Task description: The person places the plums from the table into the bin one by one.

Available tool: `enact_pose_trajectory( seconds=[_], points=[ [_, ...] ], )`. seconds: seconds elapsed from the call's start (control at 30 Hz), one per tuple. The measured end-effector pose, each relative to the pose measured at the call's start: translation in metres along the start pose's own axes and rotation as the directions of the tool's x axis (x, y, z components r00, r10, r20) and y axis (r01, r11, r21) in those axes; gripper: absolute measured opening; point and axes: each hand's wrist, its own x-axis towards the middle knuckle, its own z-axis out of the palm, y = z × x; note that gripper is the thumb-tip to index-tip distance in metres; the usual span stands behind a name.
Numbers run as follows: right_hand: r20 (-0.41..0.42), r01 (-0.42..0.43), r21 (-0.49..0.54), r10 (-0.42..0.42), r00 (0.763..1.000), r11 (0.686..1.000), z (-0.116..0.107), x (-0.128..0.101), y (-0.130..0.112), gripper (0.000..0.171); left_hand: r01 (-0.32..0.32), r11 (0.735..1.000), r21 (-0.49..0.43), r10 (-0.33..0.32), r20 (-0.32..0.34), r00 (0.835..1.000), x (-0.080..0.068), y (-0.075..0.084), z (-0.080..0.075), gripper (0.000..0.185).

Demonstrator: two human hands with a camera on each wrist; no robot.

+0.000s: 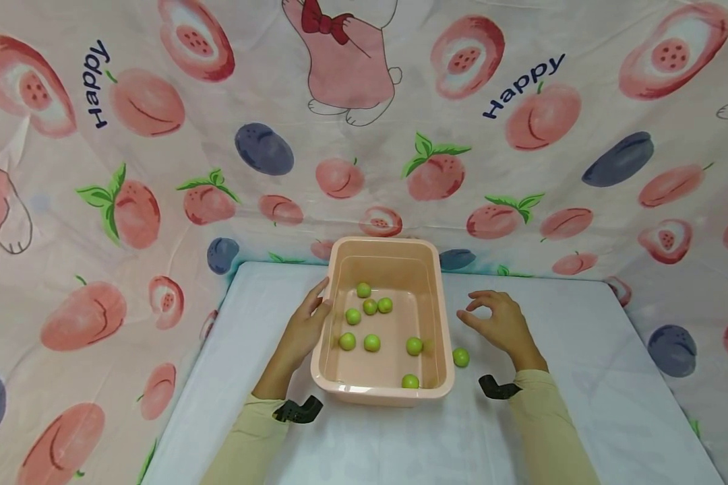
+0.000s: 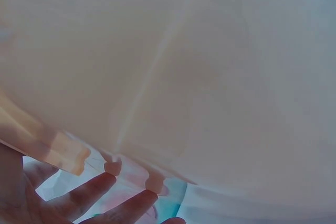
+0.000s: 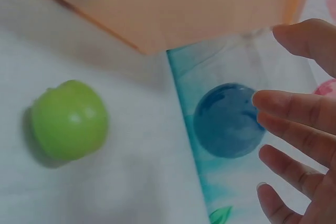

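A peach-coloured plastic basin point(image 1: 382, 399) stands on the white-covered table with several small round green fruits point(image 1: 372, 343) scattered over its floor. My left hand point(image 1: 304, 328) lies along the basin's left side near the rim; in the left wrist view its fingers point(image 2: 86, 195) are extended against the basin wall. My right hand point(image 1: 502, 325) is held to the right of the basin, fingers spread and nothing between them. One green fruit point(image 1: 460, 357) lies outside on the table, beside the basin's right wall and below my right hand. It shows whole in the right wrist view, apart from the fingers point(image 3: 294, 106).
Behind and beside the table point(image 1: 582, 404) hangs a fruit-patterned cloth point(image 1: 352, 148). A black strap point(image 1: 298, 409) sits at my left wrist and another black strap point(image 1: 499, 388) at my right. The table's back edge runs just behind the basin.
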Motion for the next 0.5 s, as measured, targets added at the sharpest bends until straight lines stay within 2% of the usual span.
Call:
enact_pose_trajectory(
  seconds=[0.33,0.5],
  points=[
    [0.088,-0.093,0.007,0.092,0.992,0.996,0.017,-0.013,0.009,0.038,0.003,1.0,-0.001,-0.003,0.001,1.0,0.001,-0.002,-0.001,0.05],
    [0.101,-0.117,0.008,0.116,0.988,0.993,0.023,-0.019,0.01,0.036,0.002,1.0,-0.006,-0.002,0.002,1.0,0.0,-0.001,-0.001,0.05]
  ],
)
